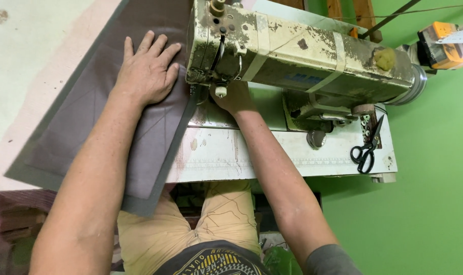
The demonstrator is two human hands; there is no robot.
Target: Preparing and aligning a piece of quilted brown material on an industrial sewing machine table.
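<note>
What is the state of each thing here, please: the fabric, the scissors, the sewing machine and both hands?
Grey fabric: spread flat on the table, one corner hanging over the edge.
Left hand: open, pressed flat on the fabric.
Right hand: under the machine head, mostly hidden.
Sewing machine: upright, paint worn.
Black scissors: closed, lying on the table.

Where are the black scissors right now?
The black scissors lie on the sewing table's right end, below the sewing machine, well right of both hands.
</note>
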